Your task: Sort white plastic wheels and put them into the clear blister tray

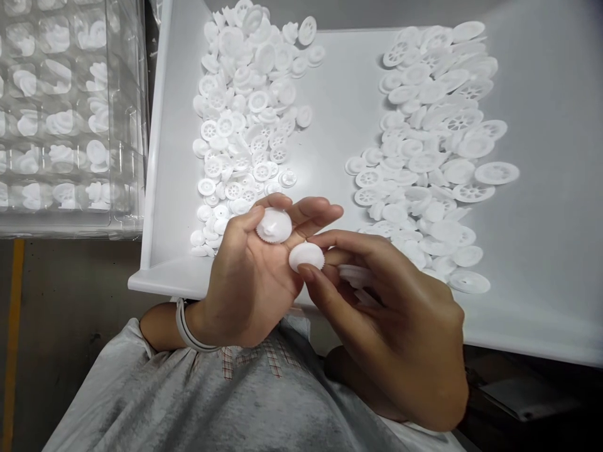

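Observation:
My left hand (254,276) is turned palm up, its thumb and fingers closed on a small white plastic gear (274,226) with a toothed rim and a raised centre. Just beside it, my right hand (391,314) pinches a second white gear (306,257) between thumb and index finger, close over the left palm. More white plastic pieces (358,276) are tucked inside the curled fingers of the right hand; their exact shape is partly hidden. Both hands are above the front edge of a white tray (339,81).
Inside the tray lie a heap of small white gears (245,113) on the left and a heap of larger white wheels (433,125) on the right. At the left stands a stack of clear plastic compartment trays (56,125) with white parts in the pockets.

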The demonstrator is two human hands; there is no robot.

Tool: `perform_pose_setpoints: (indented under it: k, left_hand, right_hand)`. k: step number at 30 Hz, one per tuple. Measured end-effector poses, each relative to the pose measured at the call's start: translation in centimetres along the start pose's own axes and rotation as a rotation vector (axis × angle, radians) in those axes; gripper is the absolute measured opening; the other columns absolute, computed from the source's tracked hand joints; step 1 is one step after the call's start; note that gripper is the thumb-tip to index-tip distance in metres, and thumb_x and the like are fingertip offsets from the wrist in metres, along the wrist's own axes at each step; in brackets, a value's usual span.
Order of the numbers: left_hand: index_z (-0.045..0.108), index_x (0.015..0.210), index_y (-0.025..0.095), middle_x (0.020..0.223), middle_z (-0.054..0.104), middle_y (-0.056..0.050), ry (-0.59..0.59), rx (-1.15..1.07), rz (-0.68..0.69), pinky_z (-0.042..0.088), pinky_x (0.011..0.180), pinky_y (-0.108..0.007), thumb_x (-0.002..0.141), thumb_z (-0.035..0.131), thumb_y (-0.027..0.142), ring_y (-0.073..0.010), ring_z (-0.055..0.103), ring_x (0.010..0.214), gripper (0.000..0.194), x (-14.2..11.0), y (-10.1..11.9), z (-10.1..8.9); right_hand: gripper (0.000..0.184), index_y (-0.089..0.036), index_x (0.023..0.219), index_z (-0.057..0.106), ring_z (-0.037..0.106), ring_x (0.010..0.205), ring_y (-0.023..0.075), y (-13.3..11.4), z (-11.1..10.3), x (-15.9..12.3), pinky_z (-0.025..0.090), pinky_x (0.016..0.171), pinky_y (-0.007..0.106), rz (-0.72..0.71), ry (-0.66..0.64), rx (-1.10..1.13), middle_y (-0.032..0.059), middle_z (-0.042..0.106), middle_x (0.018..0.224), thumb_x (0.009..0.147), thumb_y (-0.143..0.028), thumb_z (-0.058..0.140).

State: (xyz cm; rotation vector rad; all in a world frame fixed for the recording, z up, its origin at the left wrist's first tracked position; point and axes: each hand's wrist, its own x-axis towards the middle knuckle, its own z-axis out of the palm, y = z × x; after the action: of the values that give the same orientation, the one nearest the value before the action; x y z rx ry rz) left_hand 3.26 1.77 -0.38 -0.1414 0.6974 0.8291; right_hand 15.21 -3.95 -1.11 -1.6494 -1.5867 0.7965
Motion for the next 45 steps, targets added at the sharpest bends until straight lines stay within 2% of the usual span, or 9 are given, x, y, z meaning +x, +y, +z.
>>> perform_pose_setpoints:
  k: [6, 10, 15, 21, 24, 28, 33, 41, 45]
  left_hand:
    - [0.049, 0.061, 0.018, 0.067, 0.059, 0.005, 0.036, -0.085, 0.021, 0.052, 0.061, -0.023, 0.093, 0.038, 0.024, -0.0082, 0.065, 0.066, 0.034, -0.1, 0.2, 0.4]
    - [0.032, 0.054, 0.015, 0.067, 0.053, 0.003, -0.013, -0.147, 0.048, 0.054, 0.07, -0.024, 0.094, 0.038, 0.026, -0.0055, 0.057, 0.062, 0.042, -0.2, 0.0, 0.3]
    - [0.046, 0.063, 0.017, 0.054, 0.036, 0.005, -0.079, -0.176, -0.004, 0.053, 0.07, -0.024, 0.093, 0.034, 0.021, -0.0045, 0.047, 0.053, 0.033, -0.3, 0.1, 0.1]
    - [0.053, 0.076, 0.018, 0.05, 0.041, 0.007, -0.119, -0.163, -0.067, 0.052, 0.063, -0.024, 0.091, 0.042, 0.021, -0.0081, 0.063, 0.062, 0.019, -0.3, 0.2, -0.3]
    - [0.056, 0.078, 0.019, 0.055, 0.049, 0.007, -0.103, -0.162, -0.05, 0.051, 0.065, -0.024, 0.094, 0.04, 0.021, -0.0075, 0.066, 0.064, 0.022, -0.3, 0.1, -0.5]
    - [0.057, 0.074, 0.019, 0.062, 0.057, 0.006, -0.08, -0.146, -0.045, 0.05, 0.068, -0.022, 0.094, 0.038, 0.021, -0.0071, 0.067, 0.067, 0.028, -0.2, 0.0, -0.3]
    - [0.06, 0.074, 0.019, 0.07, 0.063, 0.004, -0.085, -0.099, -0.071, 0.051, 0.071, -0.022, 0.09, 0.043, 0.024, -0.0089, 0.067, 0.07, 0.024, -0.1, 0.1, -0.3]
    - [0.067, 0.076, 0.019, 0.09, 0.073, 0.0, -0.224, -0.046, -0.081, 0.054, 0.081, -0.024, 0.091, 0.044, 0.029, -0.0114, 0.07, 0.087, 0.03, -0.4, 0.2, -0.7]
    - [0.069, 0.078, 0.019, 0.098, 0.074, -0.001, -0.256, -0.026, -0.107, 0.055, 0.084, -0.029, 0.093, 0.042, 0.028, -0.0138, 0.07, 0.092, 0.033, -0.4, 0.3, -1.0]
  right_hand:
    - [0.02, -0.024, 0.103, 0.055, 0.05, 0.055, 0.006, -0.4, 0.5, -0.6, 0.043, 0.05, 0.019, -0.106, 0.076, -0.107, -0.0054, 0.052, 0.071, 0.088, -0.017, 0.067]
    - [0.027, -0.026, 0.105, 0.053, 0.054, 0.055, 0.0085, -0.3, 0.4, -0.6, 0.043, 0.045, 0.021, -0.217, 0.063, -0.11, -0.0033, 0.059, 0.076, 0.086, -0.012, 0.067]
    - [0.032, -0.027, 0.107, 0.052, 0.061, 0.067, 0.0116, -0.6, 0.0, -0.2, 0.046, 0.048, 0.023, -0.264, 0.015, -0.051, -0.0008, 0.058, 0.079, 0.086, -0.005, 0.062]
    - [0.031, -0.029, 0.101, 0.055, 0.056, 0.06, 0.0092, -0.7, 0.0, -0.1, 0.035, 0.039, 0.022, -0.277, 0.023, -0.043, -0.0027, 0.053, 0.074, 0.085, -0.003, 0.061]
    - [0.03, -0.028, 0.1, 0.057, 0.058, 0.061, 0.0089, -0.4, -0.2, -0.2, 0.044, 0.044, 0.021, -0.295, 0.023, -0.044, -0.0027, 0.054, 0.076, 0.082, -0.003, 0.063]
    - [0.03, -0.025, 0.102, 0.058, 0.06, 0.065, 0.0083, -0.1, -0.2, -0.4, 0.057, 0.063, 0.024, -0.367, -0.028, -0.05, -0.0026, 0.056, 0.081, 0.082, -0.002, 0.062]
    - [0.029, -0.026, 0.1, 0.059, 0.059, 0.063, 0.0095, -0.1, 0.2, -0.5, 0.05, 0.05, 0.021, -0.337, -0.004, -0.056, -0.0023, 0.055, 0.078, 0.083, -0.004, 0.061]
    - [0.037, -0.028, 0.104, 0.062, 0.058, 0.062, 0.0095, -0.3, -0.1, -0.4, 0.047, 0.049, 0.024, -0.305, 0.031, -0.08, -0.0019, 0.056, 0.082, 0.081, 0.0, 0.061]
    - [0.036, -0.029, 0.105, 0.063, 0.055, 0.063, 0.0118, -0.5, 0.3, -0.4, 0.046, 0.048, 0.026, -0.242, 0.133, -0.025, 0.0, 0.055, 0.079, 0.084, 0.0, 0.059]
